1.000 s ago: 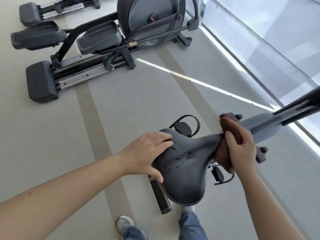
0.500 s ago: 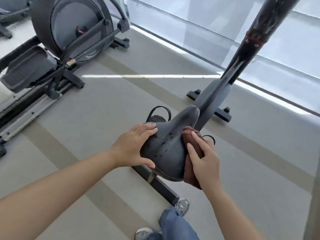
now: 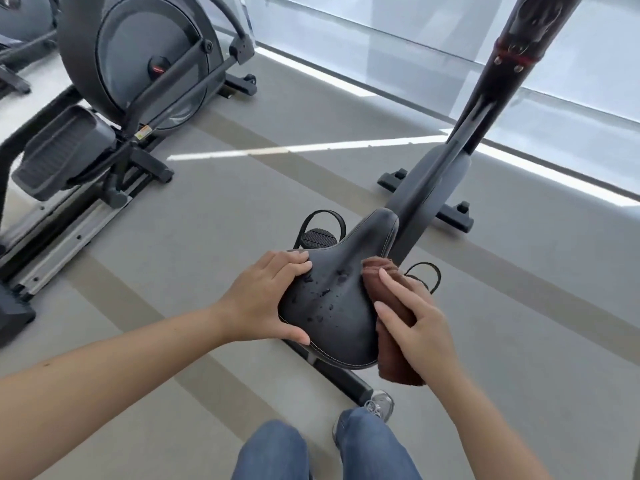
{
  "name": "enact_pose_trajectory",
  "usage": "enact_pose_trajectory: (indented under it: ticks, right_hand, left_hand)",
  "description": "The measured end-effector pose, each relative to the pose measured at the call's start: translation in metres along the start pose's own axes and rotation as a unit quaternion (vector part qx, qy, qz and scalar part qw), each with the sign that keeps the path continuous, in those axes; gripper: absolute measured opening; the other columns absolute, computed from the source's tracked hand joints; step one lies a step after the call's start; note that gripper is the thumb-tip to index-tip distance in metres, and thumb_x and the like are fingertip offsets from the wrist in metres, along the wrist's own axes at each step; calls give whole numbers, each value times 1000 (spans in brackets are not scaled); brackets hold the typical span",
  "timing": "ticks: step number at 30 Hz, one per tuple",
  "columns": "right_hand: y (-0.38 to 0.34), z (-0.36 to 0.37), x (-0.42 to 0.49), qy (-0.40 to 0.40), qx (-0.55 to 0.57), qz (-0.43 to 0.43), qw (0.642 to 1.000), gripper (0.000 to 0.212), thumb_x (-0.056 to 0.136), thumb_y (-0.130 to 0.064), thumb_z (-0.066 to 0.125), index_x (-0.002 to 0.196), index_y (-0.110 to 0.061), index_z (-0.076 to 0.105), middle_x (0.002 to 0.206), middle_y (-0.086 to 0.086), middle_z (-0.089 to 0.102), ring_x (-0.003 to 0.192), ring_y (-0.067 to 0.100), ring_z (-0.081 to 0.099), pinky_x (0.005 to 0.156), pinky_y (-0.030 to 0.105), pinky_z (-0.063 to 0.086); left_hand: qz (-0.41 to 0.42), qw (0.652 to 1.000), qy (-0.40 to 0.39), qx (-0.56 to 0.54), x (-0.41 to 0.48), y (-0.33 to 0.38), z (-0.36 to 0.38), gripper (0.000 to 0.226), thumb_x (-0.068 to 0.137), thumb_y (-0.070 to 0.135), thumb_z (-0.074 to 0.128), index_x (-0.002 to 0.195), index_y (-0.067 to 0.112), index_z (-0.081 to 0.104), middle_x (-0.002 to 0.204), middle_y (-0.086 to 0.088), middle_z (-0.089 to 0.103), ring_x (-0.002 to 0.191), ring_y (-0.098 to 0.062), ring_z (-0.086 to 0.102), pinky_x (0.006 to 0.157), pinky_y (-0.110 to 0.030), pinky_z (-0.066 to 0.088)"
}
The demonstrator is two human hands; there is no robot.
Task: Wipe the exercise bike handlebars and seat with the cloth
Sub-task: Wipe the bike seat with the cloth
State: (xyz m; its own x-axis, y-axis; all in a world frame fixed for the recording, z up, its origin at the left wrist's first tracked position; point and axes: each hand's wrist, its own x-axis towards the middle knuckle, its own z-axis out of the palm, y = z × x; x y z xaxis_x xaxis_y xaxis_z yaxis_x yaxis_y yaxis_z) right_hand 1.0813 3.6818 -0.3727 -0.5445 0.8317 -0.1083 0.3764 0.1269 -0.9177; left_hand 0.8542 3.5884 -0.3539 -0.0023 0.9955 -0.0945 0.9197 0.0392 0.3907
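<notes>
Wiping of the seat (image 3: 332,306) is in hand: left hand (image 3: 266,299) grips its left edge, right hand (image 3: 415,323) presses the cloth (image 3: 396,367) flat-fingered against its right side, next needing a sweep across what look like droplets (image 3: 325,292) on top.

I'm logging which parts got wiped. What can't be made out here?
Handlebars: cut off at the head view's top edge; only the post shows.
Right side of the seat: under the cloth and right hand.
Its left edge: under the left hand.
Its underside: hidden by its own top.
</notes>
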Motion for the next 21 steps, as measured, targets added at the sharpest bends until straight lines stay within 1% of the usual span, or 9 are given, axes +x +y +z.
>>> enact_pose_trajectory:
  ticks: [3, 5, 7, 9, 10, 13, 16, 19, 21]
  right_hand:
    - [-3, 7, -2, 45, -6, 15, 999, 43, 82, -14, 65, 116, -40, 57, 118, -18, 52, 109, -4, 47, 91, -4, 26]
    - [-10, 13, 20, 103, -3, 34, 994, 41, 84, -17, 64, 120, -34, 57, 116, -19, 49, 105, -4, 45, 87, -7, 24]
    - [-16, 13, 54, 136, 5, 53, 989, 41, 86, -20, 61, 126, -29, 53, 121, -13, 47, 108, -2, 42, 89, -2, 25]
    - [-18, 7, 80, 129, 0, 62, 990, 43, 88, -21, 59, 129, -29, 50, 126, -10, 45, 112, 3, 43, 95, 9, 27]
    - [-18, 4, 85, 117, -2, 66, 991, 44, 88, -21, 59, 129, -30, 50, 126, -11, 44, 112, 4, 43, 94, 11, 28]
    - [-14, -1, 63, 86, 19, 90, 992, 47, 86, -21, 62, 127, -39, 49, 122, -17, 47, 111, 3, 46, 94, 12, 31]
    - [-11, 1, 17, 63, 39, 124, 989, 43, 84, -20, 64, 114, -49, 56, 115, -19, 60, 104, 1, 57, 92, 17, 41]
    - [-20, 3, -17, 75, 72, 143, 984, 44, 84, -11, 63, 99, -53, 61, 106, -25, 63, 92, -13, 58, 78, 4, 44]
    - [-27, 11, -33, 117, 69, 148, 980, 45, 83, -6, 63, 100, -49, 62, 111, -23, 60, 97, -16, 55, 81, -1, 39]
  left_hand:
    - [14, 1000, -5, 12, 1, 1, -1, 104, 39, 58, 83, 121, 1, 51, 126, -13, 53, 115, -34, 49, 95, -38, 37]
    - [33, 999, -13, 27, 4, 0, -2, 104, 38, 59, 82, 118, -1, 53, 122, -15, 55, 112, -35, 51, 95, -40, 39]
    - [60, 997, -22, 42, 7, -2, -5, 103, 38, 60, 81, 115, -2, 54, 119, -16, 57, 108, -36, 54, 91, -42, 44]
    - [98, 993, -31, 57, 12, -7, -9, 100, 39, 62, 80, 112, -1, 55, 115, -15, 59, 104, -34, 56, 85, -40, 48]
    - [119, 991, -34, 59, 14, -11, -11, 98, 40, 62, 80, 111, -1, 56, 114, -15, 59, 104, -32, 55, 84, -38, 49]
    - [181, 981, -52, 51, 22, -23, -16, 94, 46, 61, 78, 112, -3, 55, 114, -16, 59, 108, -23, 40, 89, -36, 43]
    - [219, 973, -64, 36, 26, -33, -17, 93, 49, 55, 81, 114, -6, 54, 116, -20, 56, 112, -24, 37, 94, -40, 38]
    - [234, 969, -66, 40, 27, -34, -17, 92, 48, 52, 82, 113, -8, 54, 116, -22, 57, 113, -31, 44, 91, -45, 43]
    - [239, 968, -64, 38, 26, -34, -17, 91, 49, 49, 83, 113, -9, 54, 117, -23, 56, 114, -32, 44, 90, -45, 43]
